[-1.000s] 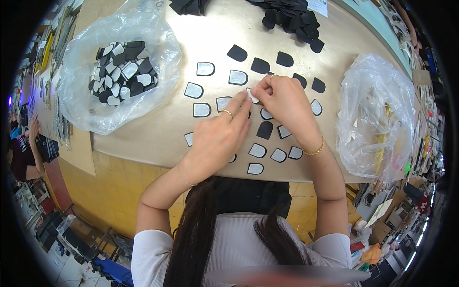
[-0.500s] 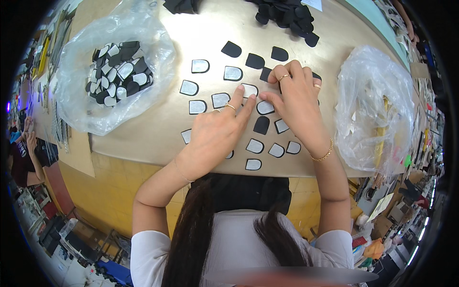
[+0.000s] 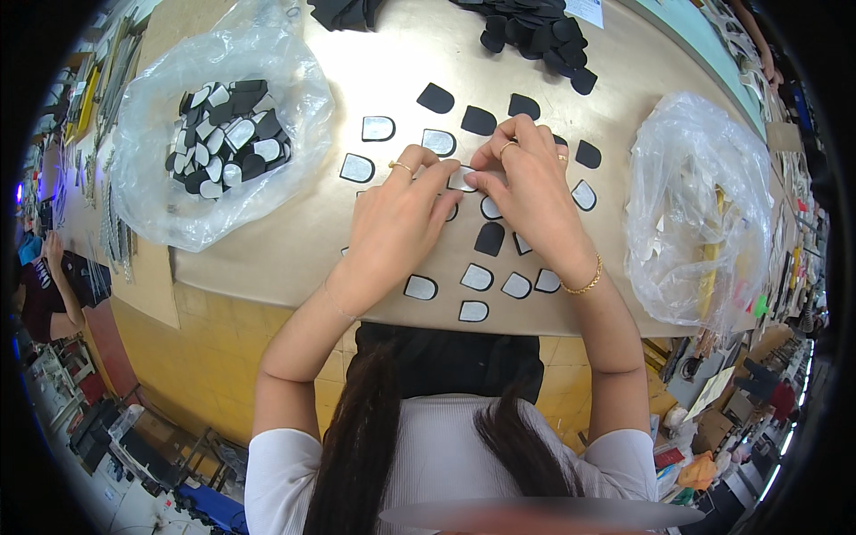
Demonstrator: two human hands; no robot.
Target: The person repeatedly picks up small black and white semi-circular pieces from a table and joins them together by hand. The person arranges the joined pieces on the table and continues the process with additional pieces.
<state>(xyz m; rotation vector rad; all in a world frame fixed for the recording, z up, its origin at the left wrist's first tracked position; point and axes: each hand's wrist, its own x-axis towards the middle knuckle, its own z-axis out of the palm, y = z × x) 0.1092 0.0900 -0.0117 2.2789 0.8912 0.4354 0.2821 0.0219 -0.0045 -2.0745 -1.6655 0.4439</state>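
A small D-shaped patch (image 3: 461, 179), silvery white with a black rim, lies between my hands at the middle of the table. My left hand (image 3: 399, 218) has its fingers curled, with fingertips pinching the patch's left edge. From the other side, the thumb and index finger of my right hand (image 3: 532, 192) close on the patch's right edge. Around them lie several similar white-faced patches, such as one (image 3: 477, 277) below and one (image 3: 378, 129) at upper left. Plain black patches (image 3: 479, 120) sit beyond my fingers; another black patch (image 3: 489, 239) is nearer me. My hands hide some pieces.
A clear plastic bag (image 3: 308, 116) at left holds a heap of black and white patches (image 3: 234, 134). Another clear bag (image 3: 687, 205) stands at right. Black pieces (image 3: 544, 40) are piled at the table's far side. A person (image 3: 53, 294) is at far left.
My right hand has moved left, and its thumb and index finger have closed at the middle patch. My left fingers, stretched out before, are now curled. A black patch at right is uncovered.
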